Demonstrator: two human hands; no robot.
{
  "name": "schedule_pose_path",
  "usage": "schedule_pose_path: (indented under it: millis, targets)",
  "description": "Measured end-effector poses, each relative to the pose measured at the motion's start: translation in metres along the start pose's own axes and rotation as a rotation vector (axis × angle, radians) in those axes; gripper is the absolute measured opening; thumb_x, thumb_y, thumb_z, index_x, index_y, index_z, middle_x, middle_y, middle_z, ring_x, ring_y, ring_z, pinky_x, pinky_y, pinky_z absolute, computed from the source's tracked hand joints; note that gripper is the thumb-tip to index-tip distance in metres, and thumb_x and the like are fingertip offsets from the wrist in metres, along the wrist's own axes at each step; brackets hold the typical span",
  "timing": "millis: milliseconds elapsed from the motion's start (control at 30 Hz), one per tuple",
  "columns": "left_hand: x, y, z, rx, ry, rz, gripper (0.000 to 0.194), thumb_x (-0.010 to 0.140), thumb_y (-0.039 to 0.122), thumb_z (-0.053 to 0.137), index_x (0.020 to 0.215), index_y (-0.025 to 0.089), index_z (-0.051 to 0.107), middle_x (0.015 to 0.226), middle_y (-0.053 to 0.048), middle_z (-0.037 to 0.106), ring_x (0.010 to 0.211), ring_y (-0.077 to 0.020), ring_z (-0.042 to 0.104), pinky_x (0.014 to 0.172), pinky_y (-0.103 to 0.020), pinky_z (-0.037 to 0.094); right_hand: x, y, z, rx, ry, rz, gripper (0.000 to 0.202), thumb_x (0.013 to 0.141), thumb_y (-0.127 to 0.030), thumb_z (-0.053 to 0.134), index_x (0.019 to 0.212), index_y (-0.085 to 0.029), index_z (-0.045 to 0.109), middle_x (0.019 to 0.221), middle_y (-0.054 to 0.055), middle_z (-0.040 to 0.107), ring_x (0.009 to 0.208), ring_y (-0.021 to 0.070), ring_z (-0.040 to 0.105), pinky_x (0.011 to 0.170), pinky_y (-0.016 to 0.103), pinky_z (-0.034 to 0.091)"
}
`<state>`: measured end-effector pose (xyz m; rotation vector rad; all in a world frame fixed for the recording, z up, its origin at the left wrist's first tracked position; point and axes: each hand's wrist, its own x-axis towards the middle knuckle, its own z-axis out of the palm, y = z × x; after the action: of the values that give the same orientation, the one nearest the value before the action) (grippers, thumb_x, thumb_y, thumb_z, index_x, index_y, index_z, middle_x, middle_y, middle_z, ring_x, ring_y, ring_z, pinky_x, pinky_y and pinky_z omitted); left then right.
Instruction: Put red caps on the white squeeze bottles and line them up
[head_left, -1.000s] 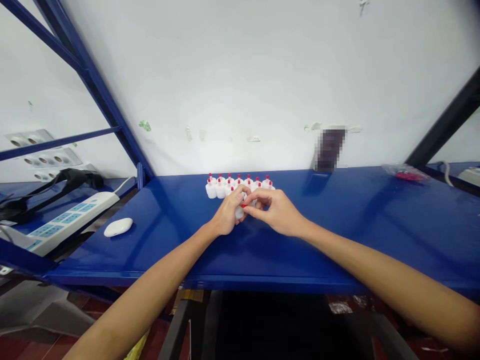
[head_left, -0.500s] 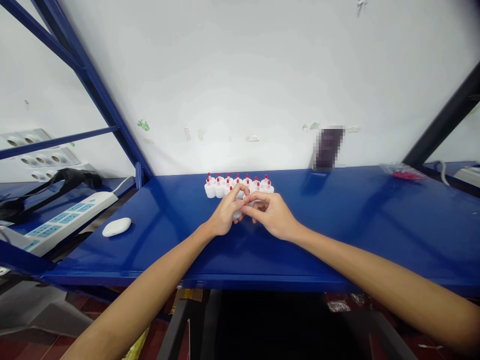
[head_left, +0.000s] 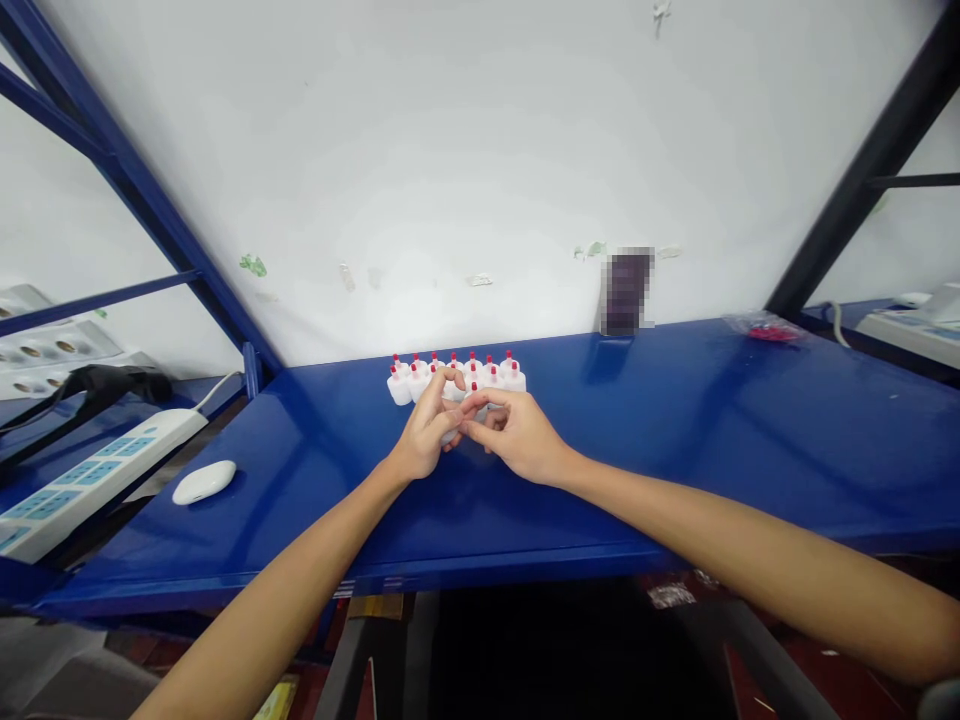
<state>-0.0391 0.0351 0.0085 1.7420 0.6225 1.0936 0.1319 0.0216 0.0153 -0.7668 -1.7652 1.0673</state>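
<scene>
Several small white squeeze bottles (head_left: 514,380) with red tips stand in close rows on the blue table, just beyond my hands. My left hand (head_left: 427,435) is closed around another white bottle (head_left: 450,437), of which only a small part shows between the fingers. At the top of that bottle, my right hand (head_left: 521,432) pinches thumb and forefinger together, touching the left fingers. Whatever is in this pinch is hidden or too small to make out.
A white oval case (head_left: 204,482) lies on the table at the left, near a white power strip (head_left: 105,475). Against the back wall leans a blurred dark phone-like object (head_left: 626,290). A clear bag with red pieces (head_left: 772,332) lies at the far right. Blue frame posts (head_left: 161,210) rise at the side.
The view has shifted slightly, so the bottles and table appear further left. My hands stay together around the same bottle, with the right fingers still pinched at its top.
</scene>
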Motion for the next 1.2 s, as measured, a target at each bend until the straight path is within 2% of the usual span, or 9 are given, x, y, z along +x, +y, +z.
schedule_pose_path:
  millis: [100, 233, 467, 667, 800, 867, 933, 1067, 1200]
  targets:
    - [-0.001, 0.004, 0.001, 0.041, 0.016, 0.054, 0.032, 0.079, 0.027, 0.05, 0.104, 0.024, 0.031, 0.047, 0.013, 0.043, 0.037, -0.0059, 0.031, 0.04, -0.013, 0.027, -0.001, 0.004, -0.001, -0.006, 0.042, -0.051, 0.018, 0.08, -0.021, 0.064, 0.098, -0.017, 0.066, 0.077, -0.001, 0.063, 0.052, 0.0078, 0.052, 0.051, 0.023, 0.043]
    - [0.0, 0.003, 0.001, 0.071, 0.039, 0.067, 0.031, 0.078, 0.025, 0.049, 0.102, 0.024, 0.03, 0.046, 0.013, 0.044, 0.036, -0.0061, 0.031, 0.04, -0.013, 0.027, -0.002, 0.009, -0.001, 0.009, 0.052, -0.131, 0.016, 0.081, -0.02, 0.062, 0.097, -0.018, 0.065, 0.08, 0.001, 0.063, 0.07, 0.0128, 0.062, 0.066, 0.027, 0.052]
    - [0.001, 0.0, 0.001, 0.177, 0.044, -0.015, 0.036, 0.09, 0.053, 0.042, 0.11, 0.023, 0.036, 0.053, 0.01, 0.047, 0.04, -0.0078, 0.039, 0.04, -0.015, 0.03, -0.005, 0.005, -0.001, -0.017, 0.014, -0.22, 0.015, 0.086, -0.021, 0.061, 0.1, -0.019, 0.066, 0.089, 0.004, 0.064, 0.076, 0.0151, 0.065, 0.074, 0.031, 0.056]
    - [0.001, 0.002, 0.007, 0.24, -0.042, -0.001, 0.042, 0.091, 0.056, 0.043, 0.115, 0.021, 0.041, 0.061, 0.007, 0.047, 0.046, -0.0078, 0.04, 0.044, -0.017, 0.032, -0.005, 0.001, -0.005, -0.176, -0.004, -0.27, 0.009, 0.086, -0.019, 0.06, 0.087, -0.019, 0.069, 0.085, 0.004, 0.064, 0.074, 0.0151, 0.063, 0.071, 0.03, 0.053]
    - [0.001, -0.001, 0.002, 0.339, 0.156, 0.089, 0.041, 0.092, 0.054, 0.042, 0.115, 0.02, 0.045, 0.071, 0.004, 0.053, 0.043, -0.0064, 0.039, 0.043, -0.019, 0.03, 0.003, -0.006, -0.031, -0.244, 0.021, -0.217, 0.011, 0.08, -0.018, 0.064, 0.088, -0.017, 0.071, 0.086, 0.005, 0.067, 0.072, 0.0149, 0.063, 0.07, 0.029, 0.053]
    - [0.001, -0.002, -0.001, 0.388, 0.261, 0.145, 0.039, 0.092, 0.053, 0.042, 0.109, 0.019, 0.049, 0.071, 0.003, 0.053, 0.045, -0.0069, 0.041, 0.045, -0.02, 0.032, 0.007, -0.007, -0.046, -0.403, -0.017, -0.135, 0.009, 0.075, -0.015, 0.065, 0.082, -0.017, 0.072, 0.075, 0.002, 0.067, 0.065, 0.0143, 0.062, 0.065, 0.028, 0.05]
    - [0.001, -0.003, -0.003, 0.404, 0.302, 0.176, 0.037, 0.093, 0.053, 0.042, 0.105, 0.018, 0.051, 0.069, 0.003, 0.051, 0.047, -0.008, 0.042, 0.047, -0.021, 0.034, 0.011, -0.005, -0.056, -0.558, -0.058, -0.046, 0.01, 0.072, -0.011, 0.065, 0.075, -0.017, 0.071, 0.068, 0.001, 0.067, 0.061, 0.014, 0.061, 0.061, 0.027, 0.047]
    - [0.001, -0.002, -0.001, 0.382, 0.247, 0.18, 0.038, 0.094, 0.052, 0.04, 0.105, 0.018, 0.051, 0.069, 0.002, 0.051, 0.047, -0.0083, 0.043, 0.047, -0.021, 0.034, 0.014, 0.003, -0.06, -0.667, -0.081, -0.022, 0.017, 0.071, -0.006, 0.062, 0.079, -0.018, 0.072, 0.067, 0.0, 0.068, 0.06, 0.0138, 0.062, 0.06, 0.027, 0.046]
    - [0.001, -0.001, 0.005, 0.317, 0.146, 0.145, 0.04, 0.094, 0.053, 0.039, 0.113, 0.019, 0.046, 0.074, 0.003, 0.051, 0.044, -0.006, 0.041, 0.045, -0.02, 0.034, 0.01, -0.001, -0.053, -0.552, 0.088, -0.183, 0.014, 0.079, -0.015, 0.063, 0.089, -0.018, 0.072, 0.077, 0.002, 0.068, 0.064, 0.0141, 0.062, 0.064, 0.029, 0.05]
